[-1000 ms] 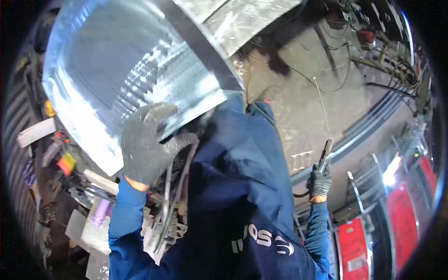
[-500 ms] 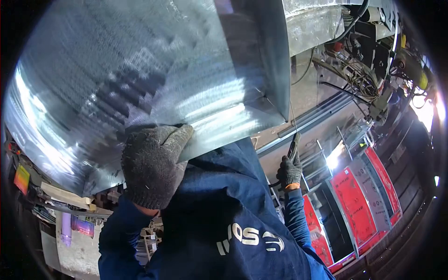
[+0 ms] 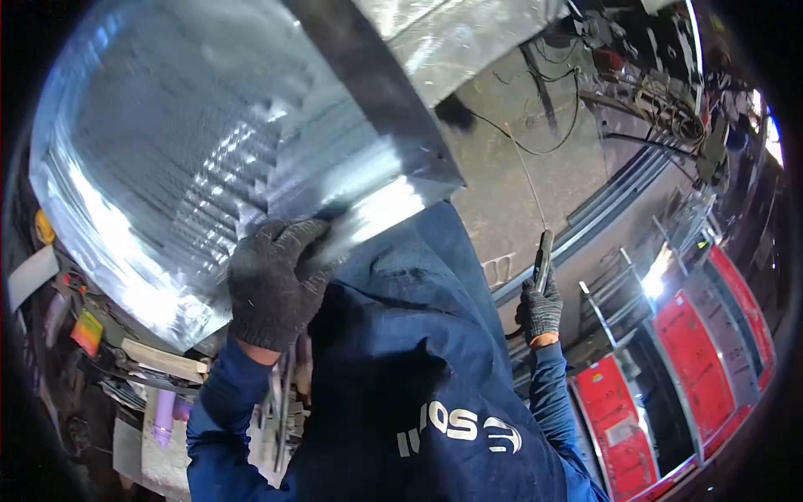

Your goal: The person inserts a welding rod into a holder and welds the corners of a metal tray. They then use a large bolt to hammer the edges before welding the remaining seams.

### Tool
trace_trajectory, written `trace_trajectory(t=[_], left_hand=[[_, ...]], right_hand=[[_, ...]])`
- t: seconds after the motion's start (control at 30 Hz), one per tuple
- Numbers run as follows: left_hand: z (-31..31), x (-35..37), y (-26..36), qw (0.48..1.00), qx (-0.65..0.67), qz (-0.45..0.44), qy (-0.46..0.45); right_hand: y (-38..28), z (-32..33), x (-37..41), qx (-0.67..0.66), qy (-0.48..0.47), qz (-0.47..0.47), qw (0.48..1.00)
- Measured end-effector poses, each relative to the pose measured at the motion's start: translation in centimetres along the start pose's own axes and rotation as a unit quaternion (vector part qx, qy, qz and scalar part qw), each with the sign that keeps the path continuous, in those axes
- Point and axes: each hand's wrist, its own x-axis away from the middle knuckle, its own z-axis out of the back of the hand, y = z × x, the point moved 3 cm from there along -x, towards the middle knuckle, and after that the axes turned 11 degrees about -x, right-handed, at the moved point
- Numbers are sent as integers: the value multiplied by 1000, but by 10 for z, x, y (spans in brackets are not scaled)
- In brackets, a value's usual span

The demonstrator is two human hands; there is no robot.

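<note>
My left hand (image 3: 280,289), in a dark knitted glove, grips the near edge of a large shiny sheet-metal piece (image 3: 326,125) with bent-up sides. Its fingers are partly hidden and blurred at that edge. My right hand (image 3: 539,311), also gloved, is wrapped round the dark handle of a welding electrode holder (image 3: 544,251). A thin electrode (image 3: 530,184) sticks up from the holder, with a reddish tip. The electrode is apart from the sheet metal, to its right.
A worn metal surface (image 3: 468,33) lies beyond the sheet metal. Cables (image 3: 556,146) and long metal profiles (image 3: 623,197) lie at the right. Red panels (image 3: 690,351) in a metal frame stand at lower right. Scraps and a purple tube (image 3: 164,418) are at lower left.
The sheet metal has shifted left and tilted in view, with my left hand still on its edge. The electrode, earlier by the sheet's corner, is now clear of it.
</note>
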Motion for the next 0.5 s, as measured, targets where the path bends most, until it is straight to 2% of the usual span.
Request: trace_trajectory(t=[0.1,0.13,0.17,0.2,0.3,0.4,0.47,0.5], left_hand=[[10,-2,19,998,-50,-26,-10],[14,-2,29,994,-88,-59,11],[14,-4,39,996,-80,-42,-14],[13,-3,50,995,-95,-34,-1],[3,-4,78,990,-116,-37,77],[-16,-5,88,979,-135,-19,155],[-26,1,87,969,-156,5,191],[-28,2,88,963,-172,12,206]], right_hand=[[27,34,-15,-76,20,26,997],[46,54,-30,-135,57,20,989],[58,71,-43,-194,94,15,976],[56,84,-51,-299,110,-45,947],[33,128,-74,-542,-18,21,840],[-7,163,-114,-662,-160,87,727],[-47,173,-129,-639,-115,57,759],[-80,168,-126,-657,-102,59,745]])
